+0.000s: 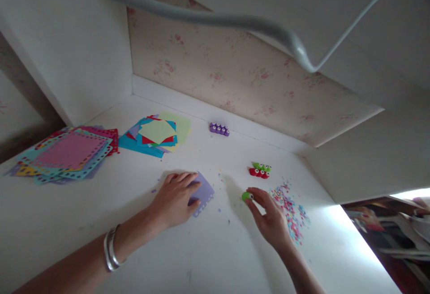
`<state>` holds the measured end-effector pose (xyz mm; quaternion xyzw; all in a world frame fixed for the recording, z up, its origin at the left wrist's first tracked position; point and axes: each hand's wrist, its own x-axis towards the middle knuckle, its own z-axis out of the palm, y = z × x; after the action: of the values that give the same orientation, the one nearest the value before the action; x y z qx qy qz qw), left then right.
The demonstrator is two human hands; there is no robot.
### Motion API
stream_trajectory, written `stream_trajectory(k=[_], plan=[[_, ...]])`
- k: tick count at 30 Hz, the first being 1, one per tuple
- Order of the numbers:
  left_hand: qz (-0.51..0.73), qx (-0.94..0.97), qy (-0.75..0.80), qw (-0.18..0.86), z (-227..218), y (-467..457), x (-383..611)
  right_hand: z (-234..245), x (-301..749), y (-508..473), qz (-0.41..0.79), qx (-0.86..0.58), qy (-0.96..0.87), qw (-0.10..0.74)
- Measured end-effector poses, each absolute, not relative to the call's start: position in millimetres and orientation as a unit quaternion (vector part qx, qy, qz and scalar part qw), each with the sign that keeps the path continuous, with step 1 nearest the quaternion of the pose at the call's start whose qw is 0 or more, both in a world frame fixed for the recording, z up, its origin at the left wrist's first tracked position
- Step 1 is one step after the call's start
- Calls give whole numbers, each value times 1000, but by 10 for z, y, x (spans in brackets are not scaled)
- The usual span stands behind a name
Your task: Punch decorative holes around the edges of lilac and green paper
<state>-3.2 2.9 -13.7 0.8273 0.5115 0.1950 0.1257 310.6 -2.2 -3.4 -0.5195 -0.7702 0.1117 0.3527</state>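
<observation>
My left hand (176, 200) lies with its fingers stretched over a lilac sheet of paper (203, 192), pressing it on the white table. Small notches or holes run along the paper's lower right edge. Between the thumb and fingertips of my right hand (268, 215) is a small green craft punch (247, 196) with a white, eye-like disc, raised to the right of the paper. Beyond that hand stand several red punches (259, 173) and green punches (261, 166) in short rows. Purple punches (219, 129) are lined up close to the wall.
Punched paper squares (72, 148) form a stack at the far left. Beside it lies a pile of coloured paper (157, 131). Confetti bits (291, 211) are scattered right of my right hand. A grey cable (188, 15) hangs across the top, before the wallpapered wall.
</observation>
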Motion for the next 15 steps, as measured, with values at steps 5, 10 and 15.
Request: stream_trajectory(k=[5, 10, 15], plan=[[184, 827, 514, 129, -160, 27, -30, 288, 3437, 462, 159, -570, -681, 432], [195, 822, 520, 124, -203, 41, -28, 537, 3932, 1205, 161, -615, -652, 414], [190, 826, 517, 120, -217, 58, -30, 571, 4407, 1625, 141, -642, -677, 333]])
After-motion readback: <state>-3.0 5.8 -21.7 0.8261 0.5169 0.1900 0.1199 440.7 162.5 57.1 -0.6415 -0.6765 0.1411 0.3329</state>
